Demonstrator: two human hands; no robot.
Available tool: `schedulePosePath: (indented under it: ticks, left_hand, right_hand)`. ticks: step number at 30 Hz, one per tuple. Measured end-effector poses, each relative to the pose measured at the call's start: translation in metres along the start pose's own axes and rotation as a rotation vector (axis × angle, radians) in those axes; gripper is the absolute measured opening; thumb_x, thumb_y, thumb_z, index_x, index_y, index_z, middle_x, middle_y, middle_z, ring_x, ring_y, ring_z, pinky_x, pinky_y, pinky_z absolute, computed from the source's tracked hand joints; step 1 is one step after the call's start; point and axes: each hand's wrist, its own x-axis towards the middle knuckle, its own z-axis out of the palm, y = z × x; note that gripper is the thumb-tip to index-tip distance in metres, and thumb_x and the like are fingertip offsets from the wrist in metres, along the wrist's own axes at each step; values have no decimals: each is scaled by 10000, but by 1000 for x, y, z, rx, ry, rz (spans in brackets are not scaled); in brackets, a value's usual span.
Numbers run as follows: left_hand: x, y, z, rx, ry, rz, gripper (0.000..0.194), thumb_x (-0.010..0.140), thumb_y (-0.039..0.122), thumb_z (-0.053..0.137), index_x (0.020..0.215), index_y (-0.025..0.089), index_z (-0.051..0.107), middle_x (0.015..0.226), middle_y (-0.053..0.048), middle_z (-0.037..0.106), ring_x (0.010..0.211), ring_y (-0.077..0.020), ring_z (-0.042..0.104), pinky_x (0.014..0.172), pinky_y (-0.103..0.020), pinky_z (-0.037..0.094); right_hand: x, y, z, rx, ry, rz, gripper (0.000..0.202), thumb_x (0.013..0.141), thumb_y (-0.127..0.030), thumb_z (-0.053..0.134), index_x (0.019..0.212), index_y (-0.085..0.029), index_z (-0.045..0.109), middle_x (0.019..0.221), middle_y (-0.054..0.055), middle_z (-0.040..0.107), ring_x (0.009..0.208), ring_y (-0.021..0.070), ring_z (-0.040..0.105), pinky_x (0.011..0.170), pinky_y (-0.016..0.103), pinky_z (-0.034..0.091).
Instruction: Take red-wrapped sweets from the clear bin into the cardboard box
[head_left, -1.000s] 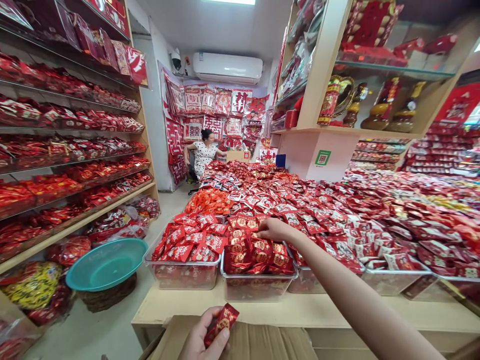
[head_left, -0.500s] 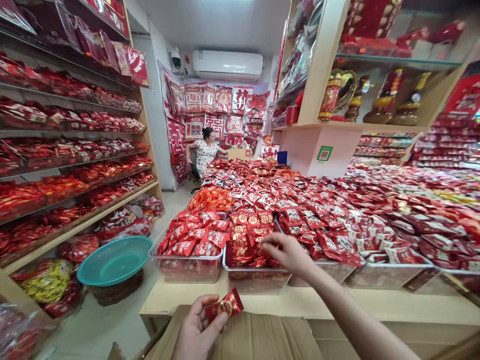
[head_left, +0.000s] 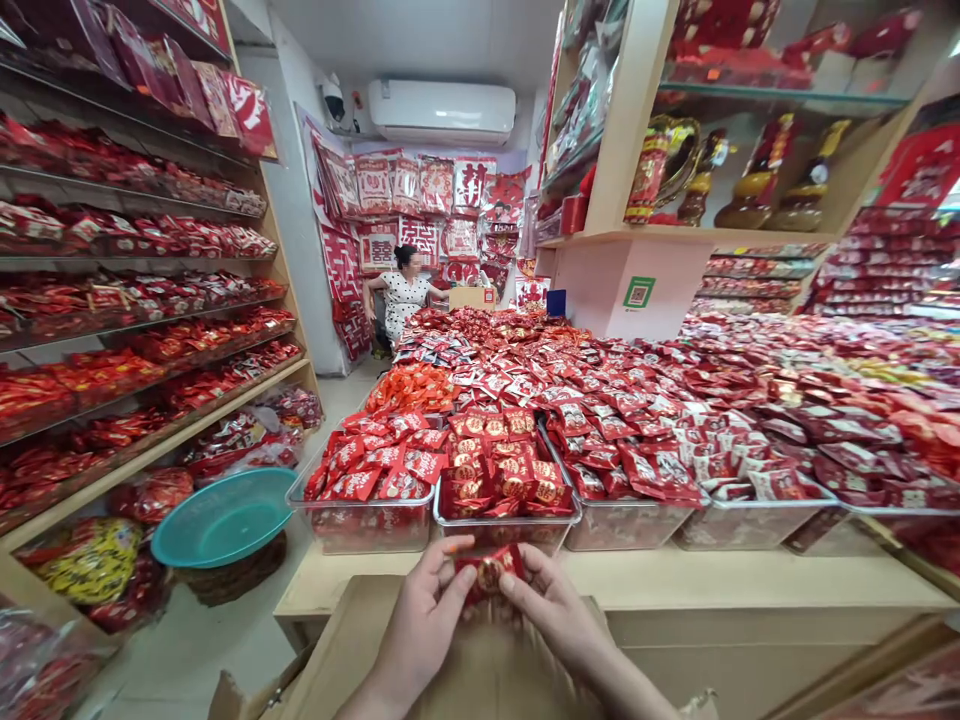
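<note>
In front of me a small red candy packet (head_left: 489, 573) with a gold round emblem is held up between both hands. My left hand (head_left: 426, 618) pinches its left end with thumb and fingers. The right end is between the thumb and fingers of my right hand (head_left: 555, 612). Whether a second packet lies behind or under it, I cannot tell. Just beyond my fingers stands a clear plastic bin (head_left: 559, 533) full of similar red and gold packets (head_left: 517, 465). Below my hands is a brown cardboard box (head_left: 360, 640).
More clear bins (head_left: 630, 528) of red packets line the pale wooden counter (head_left: 675, 580). A teal basin (head_left: 221, 520) rests on a basket at floor left. Packed shelves (head_left: 135, 330) rise on the left. A person (head_left: 405, 295) in a dotted top is at the back.
My right hand has come back from the middle bin to my left hand, and both now grip the packet. The packet has shifted slightly right and up.
</note>
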Motion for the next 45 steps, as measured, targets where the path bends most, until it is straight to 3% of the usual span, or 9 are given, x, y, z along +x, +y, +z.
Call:
schedulePosePath:
  ticks: [5, 9, 14, 18, 22, 30, 37, 41, 45]
  left_hand:
    - [15, 22, -12, 423, 49, 157, 221, 813, 339, 450, 955, 206, 556, 806, -28, 670, 768, -177, 614, 707, -278, 472]
    - [68, 56, -22, 797, 39, 433, 237, 834, 273, 397, 916, 178, 599, 955, -66, 638, 956, -180, 557, 878, -296, 398]
    - [146, 79, 3, 1011, -255, 455, 221, 787, 220, 479, 948, 160, 619, 981, -74, 662, 931, -187, 579, 849, -337, 424]
    - [181, 79, 36, 1186, -521, 412, 218, 774, 293, 545, 926, 149, 604, 928, -39, 660, 853, -182, 600, 778, -387, 459]
    - [190, 76, 54, 1372, -663, 331, 196, 764, 328, 562, 837, 153, 612, 865, -27, 656, 812, -174, 600, 758, -395, 466]
    - [198, 82, 55, 1508, -706, 158, 274, 803, 390, 488, 875, 152, 603, 832, -19, 657, 731, -151, 610, 684, -353, 490]
    - [231, 80, 79, 1611, -478, 115, 229, 818, 324, 486, 952, 158, 570, 950, -44, 628, 829, -170, 598, 731, -378, 487]
    - [237, 74, 90, 1635, -479, 83, 218, 789, 321, 534, 915, 150, 584, 916, -33, 635, 796, -166, 604, 710, -367, 494]
    - [236, 74, 84, 1623, -489, 102, 223, 789, 324, 533, 925, 153, 579, 920, -34, 635, 807, -169, 603, 716, -368, 491]
  right_hand:
    - [-7, 6, -5, -132, 73, -99, 239, 782, -429, 508, 880, -212, 531, 696, -8, 511, 584, 110, 481, 536, 232, 393]
    - [-9, 2, -8, -282, 167, -144, 245, 805, -418, 464, 922, -209, 517, 673, -4, 512, 602, 131, 495, 577, 246, 416]
    - [-8, 9, -8, -407, 221, -272, 207, 829, -370, 422, 880, -194, 520, 670, -4, 512, 584, 119, 470, 544, 215, 395]
    - [-7, 12, -8, -531, 261, -350, 187, 822, -334, 420, 834, -190, 538, 658, 2, 540, 586, 123, 472, 545, 207, 385]
    - [-4, 17, -8, -587, 263, -426, 204, 807, -345, 427, 832, -193, 562, 681, 17, 589, 599, 132, 501, 552, 203, 396]
    - [4, 31, -11, -579, 233, -493, 296, 807, -408, 399, 928, -205, 578, 666, 21, 608, 560, 137, 517, 508, 208, 395]
    - [6, 36, -12, -643, 245, -521, 342, 802, -442, 379, 935, -193, 572, 701, 45, 636, 588, 160, 554, 530, 224, 423]
    - [3, 31, -9, -646, 250, -528, 366, 810, -453, 343, 900, -184, 575, 675, 48, 628, 569, 159, 547, 508, 222, 414]
    - [0, 24, -8, -675, 227, -460, 315, 812, -404, 357, 883, -183, 569, 681, 48, 630, 573, 162, 545, 513, 224, 413]
